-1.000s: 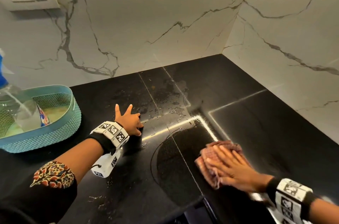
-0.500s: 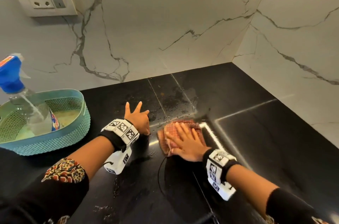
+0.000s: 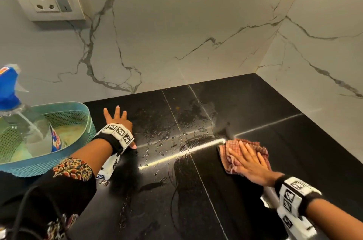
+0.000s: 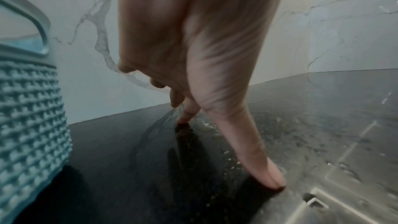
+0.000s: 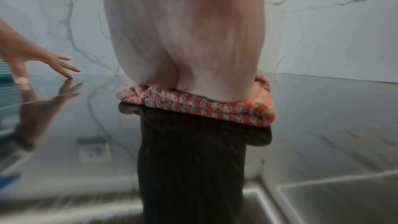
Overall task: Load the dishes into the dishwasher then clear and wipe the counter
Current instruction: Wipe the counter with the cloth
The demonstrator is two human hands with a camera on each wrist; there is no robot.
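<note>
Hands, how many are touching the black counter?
1. The left hand touches the counter directly, fingers spread, beside the blue basket. The right hand presses flat on the red checked cloth, so cloth lies between it and the counter.

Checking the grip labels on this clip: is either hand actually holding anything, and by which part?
Nothing is gripped. The right hand presses flat on top of the checked cloth; the left hand rests spread fingertips on the black counter.

At right of the frame lies a red-and-white checked cloth [image 3: 253,148] on the glossy black counter [image 3: 265,106]. The walls are white marble [image 3: 176,23] with grey veins. At left sits a teal perforated basket [image 3: 78,110] and a blue-capped spray bottle [image 3: 8,86].
</note>
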